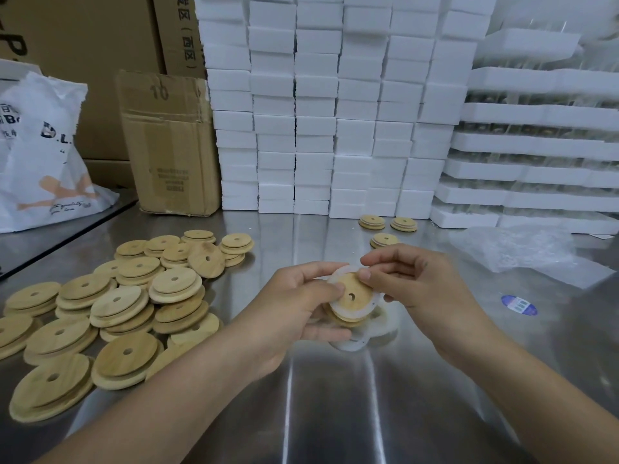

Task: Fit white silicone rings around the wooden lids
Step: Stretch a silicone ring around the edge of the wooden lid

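Observation:
My left hand grips a round wooden lid with a small centre hole, held above the steel table. A white silicone ring lies partly round the lid's rim. My right hand pinches the ring at the lid's upper edge with thumb and fingers. More white rings lie on the table just beneath my hands. A heap of bare wooden lids spreads over the table's left side. Three lids sit apart at the back right.
The steel table fills the foreground. Stacked white foam boxes form a wall at the back. A cardboard box and a white printed bag stand at the back left. Crumpled clear plastic and a blue sticker lie at the right.

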`<action>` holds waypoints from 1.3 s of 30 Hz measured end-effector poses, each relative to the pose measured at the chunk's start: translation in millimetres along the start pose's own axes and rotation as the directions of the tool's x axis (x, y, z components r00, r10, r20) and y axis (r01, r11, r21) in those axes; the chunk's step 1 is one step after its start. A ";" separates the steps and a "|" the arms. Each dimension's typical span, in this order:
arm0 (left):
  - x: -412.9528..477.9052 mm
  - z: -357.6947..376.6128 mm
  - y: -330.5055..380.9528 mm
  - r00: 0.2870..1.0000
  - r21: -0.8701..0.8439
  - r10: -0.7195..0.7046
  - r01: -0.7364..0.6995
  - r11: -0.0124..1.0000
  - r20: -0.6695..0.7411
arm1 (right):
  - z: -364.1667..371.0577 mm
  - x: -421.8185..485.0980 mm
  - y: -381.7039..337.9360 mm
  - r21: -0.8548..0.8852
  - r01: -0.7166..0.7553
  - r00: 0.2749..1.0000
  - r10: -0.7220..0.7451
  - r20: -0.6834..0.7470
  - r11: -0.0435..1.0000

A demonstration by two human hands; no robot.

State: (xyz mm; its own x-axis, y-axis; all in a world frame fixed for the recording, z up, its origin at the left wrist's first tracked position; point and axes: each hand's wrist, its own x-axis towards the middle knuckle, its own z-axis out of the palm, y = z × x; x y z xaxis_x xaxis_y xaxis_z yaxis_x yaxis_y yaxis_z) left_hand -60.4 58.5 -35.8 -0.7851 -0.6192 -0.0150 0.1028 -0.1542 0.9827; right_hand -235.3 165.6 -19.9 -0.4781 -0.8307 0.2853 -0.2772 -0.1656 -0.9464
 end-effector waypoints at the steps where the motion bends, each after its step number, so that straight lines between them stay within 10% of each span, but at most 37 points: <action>1: -0.6 1.0 -1.0 1.000 0.019 0.016 -0.016 1.000 0.007 | -0.2 -0.2 -0.3 -0.007 0.010 1.000 -0.009 0.007 1.000; 39: 2.2 -6.5 2.6 0.979 0.073 0.198 -0.194 0.978 -0.050 | -10.6 1.3 -4.3 -0.038 -0.120 0.982 0.124 0.141 0.992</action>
State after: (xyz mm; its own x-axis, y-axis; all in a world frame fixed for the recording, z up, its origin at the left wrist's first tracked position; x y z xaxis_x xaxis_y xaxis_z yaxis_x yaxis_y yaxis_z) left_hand -57.9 51.8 -34.5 -0.7174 -0.6755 0.1702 0.2083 0.0251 0.9777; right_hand -243.6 170.9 -13.8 -0.3869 -0.9112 0.1414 -0.2491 -0.0443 -0.9675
